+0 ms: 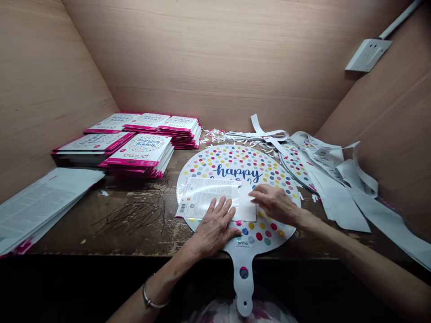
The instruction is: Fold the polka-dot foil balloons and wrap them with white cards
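A white printed envelope point(210, 197) with a barcode lies on a round, dotted "happy" balloon point(269, 229), whose neck hangs over the table's front edge. My left hand point(217, 226) rests flat on the envelope's lower part, fingers spread and thumb out over the balloon. At the envelope's right end is my right hand point(274, 202), its fingers curled and pressed together. Whatever those fingers may hold is too small to make out.
Stacks of pink-edged packets point(138, 152) stand at the back left. Printed sheets point(43, 202) lie at the far left. White paper strips point(340, 193) and more dotted balloons point(299, 168) are on the right. A socket point(368, 54) is on the right wall.
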The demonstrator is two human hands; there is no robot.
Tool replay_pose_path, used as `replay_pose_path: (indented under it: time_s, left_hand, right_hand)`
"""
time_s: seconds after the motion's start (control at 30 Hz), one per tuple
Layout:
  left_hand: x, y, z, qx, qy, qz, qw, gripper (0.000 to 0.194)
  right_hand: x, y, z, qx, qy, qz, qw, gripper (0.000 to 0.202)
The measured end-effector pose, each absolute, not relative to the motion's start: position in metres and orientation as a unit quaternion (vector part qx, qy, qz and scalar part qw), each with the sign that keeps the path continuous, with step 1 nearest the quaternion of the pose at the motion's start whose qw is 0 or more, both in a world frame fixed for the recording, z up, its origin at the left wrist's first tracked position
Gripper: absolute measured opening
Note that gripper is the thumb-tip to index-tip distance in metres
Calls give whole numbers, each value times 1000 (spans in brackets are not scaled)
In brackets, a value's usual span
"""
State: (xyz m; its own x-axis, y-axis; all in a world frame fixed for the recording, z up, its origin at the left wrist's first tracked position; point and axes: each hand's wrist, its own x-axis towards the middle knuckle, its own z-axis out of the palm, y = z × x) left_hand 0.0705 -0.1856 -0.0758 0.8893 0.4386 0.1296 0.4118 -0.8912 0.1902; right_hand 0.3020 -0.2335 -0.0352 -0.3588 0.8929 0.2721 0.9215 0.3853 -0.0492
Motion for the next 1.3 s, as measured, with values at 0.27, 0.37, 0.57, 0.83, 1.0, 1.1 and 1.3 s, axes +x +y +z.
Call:
replay_pose_path:
  time_s: [0.27, 0.37, 0.57, 0.83, 1.0, 1.1, 1.3]
  left_hand:
    - [71, -185, -77, 969, 214, 90, 79, 57]
    - [71, -185, -77, 970, 212, 91, 81, 57]
    - [71, -185, -79, 969, 209, 94, 91, 57]
    - [70, -185, -75, 966, 217, 96, 101, 57]
    - [70, -186, -74, 966, 215, 99, 100, 57]
    - [70, -186, -75, 966, 217, 104, 100, 56]
    - [69, -185, -78, 966, 215, 104, 97, 57]
  right_hand:
    - [266, -218, -64, -532, -844, -6, 65, 25]
    - [266, -214, -59, -524, -852, -22, 6, 19]
    - [254, -218, -59, -502, -858, -88, -63, 16]
    - [267, -200, -58, -577, -817, -14, -9, 19]
    - [278, -207, -57, -536, -837, 43, 102, 18]
    - [278, -210, -60, -503, -857, 39, 106, 22]
    - [275, -206, -55, -475, -879, 15, 27, 22]
